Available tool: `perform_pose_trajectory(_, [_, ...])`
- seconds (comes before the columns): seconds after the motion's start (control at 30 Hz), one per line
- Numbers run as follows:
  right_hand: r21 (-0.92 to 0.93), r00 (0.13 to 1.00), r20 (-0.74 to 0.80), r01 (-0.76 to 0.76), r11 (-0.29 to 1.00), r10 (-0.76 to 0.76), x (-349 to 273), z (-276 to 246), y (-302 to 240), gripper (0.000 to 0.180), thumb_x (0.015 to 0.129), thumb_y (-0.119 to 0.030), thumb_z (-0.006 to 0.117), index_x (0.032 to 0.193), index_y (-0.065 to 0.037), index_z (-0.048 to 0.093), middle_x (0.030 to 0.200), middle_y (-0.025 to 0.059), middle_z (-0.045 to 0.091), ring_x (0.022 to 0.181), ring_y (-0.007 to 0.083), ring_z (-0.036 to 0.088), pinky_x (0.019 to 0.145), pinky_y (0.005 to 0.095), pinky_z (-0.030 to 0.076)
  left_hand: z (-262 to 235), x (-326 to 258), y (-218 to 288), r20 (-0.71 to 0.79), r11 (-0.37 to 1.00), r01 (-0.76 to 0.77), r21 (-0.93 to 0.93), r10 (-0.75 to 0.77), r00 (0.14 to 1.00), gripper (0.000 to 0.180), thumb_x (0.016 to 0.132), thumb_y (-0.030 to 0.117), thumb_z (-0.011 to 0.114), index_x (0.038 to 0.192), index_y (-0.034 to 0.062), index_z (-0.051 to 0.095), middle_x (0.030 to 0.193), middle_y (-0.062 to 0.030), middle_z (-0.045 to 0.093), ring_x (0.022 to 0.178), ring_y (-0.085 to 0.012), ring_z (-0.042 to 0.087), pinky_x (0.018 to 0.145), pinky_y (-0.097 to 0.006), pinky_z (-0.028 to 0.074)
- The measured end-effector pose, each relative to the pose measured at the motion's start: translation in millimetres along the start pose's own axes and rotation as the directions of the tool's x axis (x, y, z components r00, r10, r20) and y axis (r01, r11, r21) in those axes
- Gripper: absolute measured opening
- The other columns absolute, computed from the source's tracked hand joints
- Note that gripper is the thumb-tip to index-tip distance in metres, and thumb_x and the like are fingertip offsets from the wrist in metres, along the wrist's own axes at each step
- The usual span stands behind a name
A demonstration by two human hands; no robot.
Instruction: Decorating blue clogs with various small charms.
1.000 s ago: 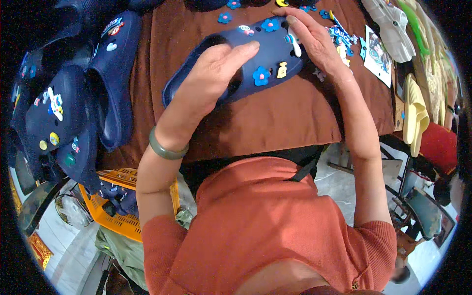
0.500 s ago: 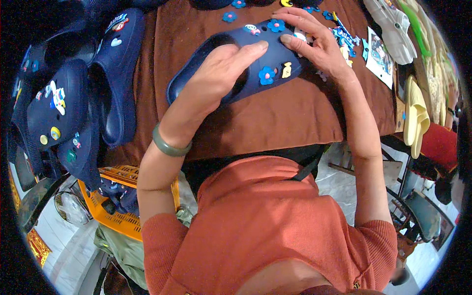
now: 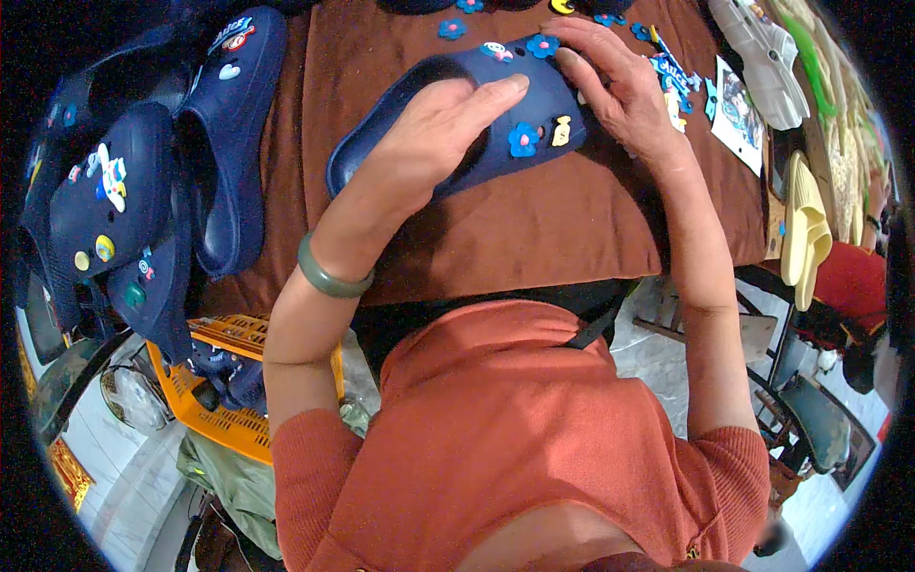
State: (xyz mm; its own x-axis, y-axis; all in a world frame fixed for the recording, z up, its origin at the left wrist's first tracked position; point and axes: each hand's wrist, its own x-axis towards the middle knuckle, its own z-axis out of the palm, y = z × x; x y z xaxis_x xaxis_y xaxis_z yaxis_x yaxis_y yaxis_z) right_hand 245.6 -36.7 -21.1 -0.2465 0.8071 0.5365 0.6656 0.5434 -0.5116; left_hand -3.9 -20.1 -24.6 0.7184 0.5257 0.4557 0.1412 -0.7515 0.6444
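A navy clog (image 3: 548, 95) lies on a brown cloth (image 3: 534, 238) with its toe to the right. My left hand (image 3: 424, 138) grips it, thumb on the upper and fingers hidden inside the opening. At the toe, my right hand (image 3: 624, 91) curls its fingers over the far edge, its fingertips beside a blue flower charm (image 3: 543, 46). A second flower charm (image 3: 523, 141), a pale yellow charm (image 3: 561, 132) and a round candy-like charm (image 3: 497, 51) also sit on the upper. Whether something small is under my right fingers is hidden.
Several decorated navy clogs (image 3: 110, 191) are piled at the left. Loose blue charms (image 3: 451, 30) and a heap of mixed charms (image 3: 673, 81) lie beyond and right of my hands. A photo card (image 3: 737, 114), white clogs (image 3: 760, 62) and yellow slippers (image 3: 807, 219) are farther right. An orange basket (image 3: 214, 410) stands below left.
My right thumb has moved slightly up along the toe, and a white charm seen near it is now mostly covered. My left hand keeps its hold on the clog.
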Motion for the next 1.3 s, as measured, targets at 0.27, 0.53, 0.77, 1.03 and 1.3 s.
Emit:
perform_pose_trajectory(0.27, [0.065, 0.991, 0.102, -0.09, 0.994, 0.083, 1.4, -2.7, -0.7, 0.032, 0.091, -0.015, 0.062, 0.12, -0.003, 0.06, 0.117, 0.0094, 0.063, 0.114, 0.0226, 0.058, 0.098, 0.0329, 0.044, 15.3, 1.2, -2.0, -0.039, 0.807, 0.099, -0.582, -0.149, 0.988, 0.042, 0.089, 0.002, 0.049, 0.13, 0.0074, 0.057, 0.11, -0.0157, 0.06, 0.096, -0.0258, 0.06, 0.086, -0.031, 0.047])
perform_pose_trajectory(0.53, [0.183, 0.969, 0.225, -0.147, 0.972, 0.104, 6.7, -15.1, -7.6, 0.036, 0.09, -0.012, 0.063, 0.123, -0.001, 0.055, 0.124, 0.0141, 0.053, 0.112, 0.0246, 0.055, 0.094, 0.034, 0.043, 7.9, 1.3, 2.6, -0.036, 0.956, 0.036, -0.29, -0.048, 0.998, 0.042, 0.088, 0.001, 0.05, 0.129, 0.0064, 0.057, 0.111, -0.0165, 0.061, 0.101, -0.0276, 0.06, 0.091, -0.032, 0.046])
perform_pose_trajectory(0.77, [-0.008, 0.958, 0.232, -0.169, 0.986, 0.166, 9.6, -15.3, -21.0, 0.03, 0.095, -0.009, 0.05, 0.123, 0.001, 0.053, 0.123, 0.0208, 0.051, 0.114, 0.0354, 0.053, 0.095, 0.038, 0.044, 7.8, 2.6, 1.4, -0.017, 0.952, 0.042, -0.303, -0.05, 0.999, 0.043, 0.086, 0.0, 0.051, 0.128, 0.007, 0.057, 0.108, -0.0158, 0.061, 0.099, -0.0276, 0.06, 0.091, -0.032, 0.046])
perform_pose_trajectory(1.03, [-0.087, 0.977, 0.185, -0.093, 0.992, 0.108, 2.0, -8.8, -13.2, 0.029, 0.097, -0.008, 0.045, 0.124, 0.0, 0.052, 0.125, 0.0225, 0.05, 0.115, 0.0383, 0.052, 0.097, 0.0397, 0.043, 11.0, 4.2, 3.5, -0.065, 0.959, 0.016, -0.282, -0.036, 0.997, 0.044, 0.086, 0.0, 0.051, 0.128, 0.0083, 0.057, 0.104, -0.0149, 0.061, 0.097, -0.028, 0.06, 0.089, -0.033, 0.046])
perform_pose_trajectory(1.3, [-0.126, 0.982, 0.167, -0.064, 0.99, 0.085, 0.3, -7.6, -9.1, 0.028, 0.097, -0.007, 0.045, 0.123, 0.001, 0.053, 0.124, 0.0231, 0.052, 0.115, 0.0382, 0.052, 0.098, 0.0399, 0.042, 13.0, 8.0, 8.9, -0.101, 0.878, 0.015, -0.478, -0.072, 0.992, 0.045, 0.084, 0.0, 0.052, 0.128, 0.0084, 0.057, 0.099, -0.0151, 0.061, 0.091, -0.0284, 0.061, 0.084, -0.033, 0.048])
